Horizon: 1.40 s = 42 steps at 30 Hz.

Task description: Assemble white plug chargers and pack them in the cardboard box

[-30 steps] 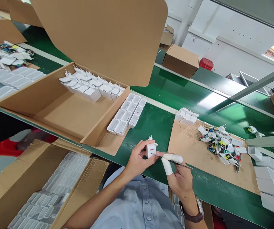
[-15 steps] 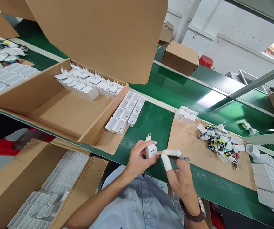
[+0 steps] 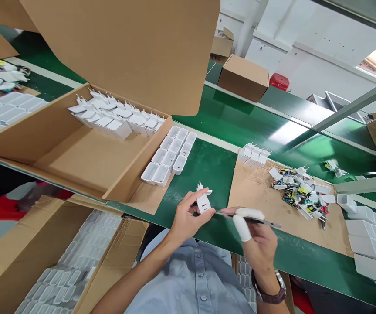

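My left hand (image 3: 186,216) is closed round a small white charger plug (image 3: 203,202) with a red port, held just above the green bench (image 3: 217,170). My right hand (image 3: 256,237), with white finger cots on thumb and forefinger, pinches a thin metal tool (image 3: 255,221) whose tip points at the charger but sits a little to its right. A pile of circuit boards and white shell parts (image 3: 302,192) lies on a cardboard sheet (image 3: 259,196) to the right.
An open cardboard box (image 3: 86,157) at the left holds rows of white chargers (image 3: 116,117). White empty shells (image 3: 171,155) stand beside it. Three chargers (image 3: 253,156) stand on the cardboard sheet. Trays of shells (image 3: 370,244) are at right, another box of shells (image 3: 66,274) below.
My right hand has drawn the metal tool back to the right, away from the charger. My left hand has lifted and turned the charger slightly.
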Available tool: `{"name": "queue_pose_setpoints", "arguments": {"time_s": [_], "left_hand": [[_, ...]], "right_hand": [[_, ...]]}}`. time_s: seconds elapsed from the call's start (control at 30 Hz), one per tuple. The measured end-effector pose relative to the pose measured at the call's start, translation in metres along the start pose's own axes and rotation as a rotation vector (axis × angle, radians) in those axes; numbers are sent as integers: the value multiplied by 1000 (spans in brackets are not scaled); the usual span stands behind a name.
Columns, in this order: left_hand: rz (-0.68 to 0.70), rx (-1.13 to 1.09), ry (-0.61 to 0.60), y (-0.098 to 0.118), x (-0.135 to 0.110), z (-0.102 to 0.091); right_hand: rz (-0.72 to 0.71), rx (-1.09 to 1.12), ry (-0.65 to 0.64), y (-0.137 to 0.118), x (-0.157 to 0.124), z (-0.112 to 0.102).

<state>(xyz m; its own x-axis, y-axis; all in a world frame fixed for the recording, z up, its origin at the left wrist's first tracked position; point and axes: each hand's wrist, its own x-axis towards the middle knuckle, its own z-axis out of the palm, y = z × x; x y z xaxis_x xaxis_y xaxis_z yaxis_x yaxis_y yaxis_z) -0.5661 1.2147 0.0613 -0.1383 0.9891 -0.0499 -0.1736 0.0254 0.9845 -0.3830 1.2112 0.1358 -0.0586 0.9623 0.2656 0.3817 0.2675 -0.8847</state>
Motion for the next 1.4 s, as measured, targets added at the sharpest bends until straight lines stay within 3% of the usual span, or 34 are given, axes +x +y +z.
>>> {"name": "queue_pose_setpoints", "arguments": {"time_s": [0.1, 0.2, 0.27, 0.37, 0.43, 0.5, 0.57, 0.77, 0.87, 1.13, 1.4], "left_hand": [[-2, -4, -10, 3, -1, -1], [-4, -19, -35, 5, -1, -3], [-46, -68, -45, 6, 0, -4], [-145, -162, -62, 7, 3, -7], [-176, -195, -74, 7, 5, -8], [-173, -202, -83, 7, 5, -8], [-157, -190, -86, 6, 5, -7], [-48, 19, 44, 12, -3, 1], [-16, 69, 88, 18, -8, 3], [-99, 2, -23, 31, -13, -3], [-41, 68, -24, 35, -11, -5]], "right_hand": [[83, -83, 215, 18, -5, -18], [73, -232, 307, 47, -7, -40], [-7, -394, 267, 70, -9, -58], [-123, -625, 38, 99, -11, -83], [-153, -698, -52, 105, -14, -90], [-172, -659, -54, 96, -17, -83], [-152, -505, -49, 78, -19, -63], [203, 286, -315, 30, -20, 28], [277, 476, -303, 26, -17, 50], [391, 589, -261, 26, -19, 45], [432, 640, -294, 26, -22, 44]]}}
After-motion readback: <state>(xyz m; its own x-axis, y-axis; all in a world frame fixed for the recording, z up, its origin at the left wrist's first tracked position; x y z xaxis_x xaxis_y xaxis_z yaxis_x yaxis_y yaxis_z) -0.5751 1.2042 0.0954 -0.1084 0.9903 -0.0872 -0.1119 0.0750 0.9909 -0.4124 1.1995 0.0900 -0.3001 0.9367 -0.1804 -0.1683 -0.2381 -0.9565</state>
